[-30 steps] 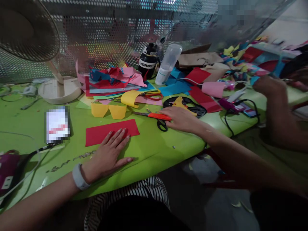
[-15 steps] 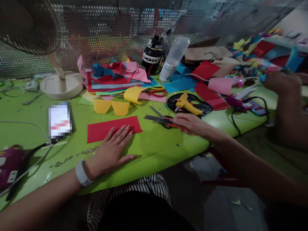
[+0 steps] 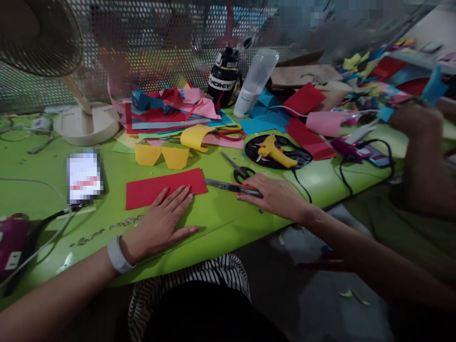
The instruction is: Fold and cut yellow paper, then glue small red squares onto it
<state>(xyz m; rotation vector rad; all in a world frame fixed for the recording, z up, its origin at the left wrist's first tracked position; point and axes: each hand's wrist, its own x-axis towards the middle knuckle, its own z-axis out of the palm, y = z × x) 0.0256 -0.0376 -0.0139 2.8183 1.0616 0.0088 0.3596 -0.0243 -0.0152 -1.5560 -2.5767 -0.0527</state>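
My left hand point(image 3: 162, 223) lies flat with fingers spread, its fingertips on the lower edge of a red paper rectangle point(image 3: 160, 186) on the green table. My right hand point(image 3: 276, 192) is closed around the handle end of a utility knife point(image 3: 231, 187), black with orange parts. The knife's tip points left, close to the paper's right edge. Just behind the knife lie black-handled scissors point(image 3: 243, 174). Folded yellow paper pieces point(image 3: 162, 156) stand beyond the red paper.
A yellow glue gun point(image 3: 276, 151) rests on a black holder. Behind are a stack of coloured paper point(image 3: 167, 116), a black bottle point(image 3: 223, 83) and a clear bottle point(image 3: 254, 85). A phone point(image 3: 84, 175) and fan point(image 3: 85, 123) are left; a co-worker's hand point(image 3: 415, 118) is right.
My right hand has brought the utility knife down and left, off the scissors and nearer the red paper. My left hand stays on the paper. The view has shifted slightly.
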